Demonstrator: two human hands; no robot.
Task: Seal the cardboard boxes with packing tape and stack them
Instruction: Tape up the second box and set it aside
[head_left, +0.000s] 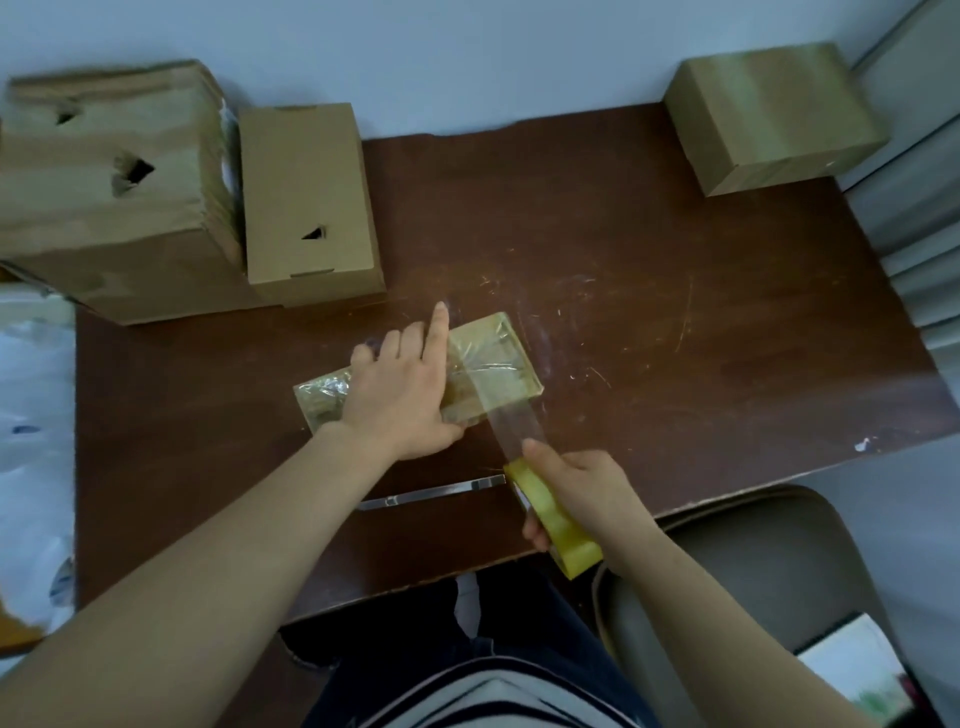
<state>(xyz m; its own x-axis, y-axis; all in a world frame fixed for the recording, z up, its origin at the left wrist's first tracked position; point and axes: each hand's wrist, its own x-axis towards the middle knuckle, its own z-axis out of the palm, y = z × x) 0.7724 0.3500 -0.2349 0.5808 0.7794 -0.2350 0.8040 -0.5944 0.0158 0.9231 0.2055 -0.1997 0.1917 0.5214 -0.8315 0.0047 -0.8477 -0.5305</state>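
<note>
head view: tape pulled taut, and a few ways it could go sour

the small flat cardboard box glossy with clear tape (493, 358) lies near the middle of the dark brown wooden table (675, 291). the left hand (400, 389) presses flat on it, fingers straight, forefinger pointing away. the right hand (582, 493) is wrapped round the yellowish roll of packing tape (566, 535), and a clear strip of tape (514, 426) runs taut from the box top to the roll.

if the pull outweighs the press, the light box could slide or tip toward the table's near edge. slack would let the strip fold and stick to itself, or wrinkle over the box edge. it also runs close by the left thumb and could catch it.

just beside the roll lies a thin shiny metal strip (431, 493), perhaps a blade or a ruler; it is too blurred to say. it sits under the roll's path, so the strip could snag it.

further off, well apart from the work, stand a big battered brown carton with torn holes (104, 197), a plain tan carton (306, 197) touching it, and a taped carton at the far right corner (774, 114). a grey chair (769, 561) crowds the right elbow.
</note>
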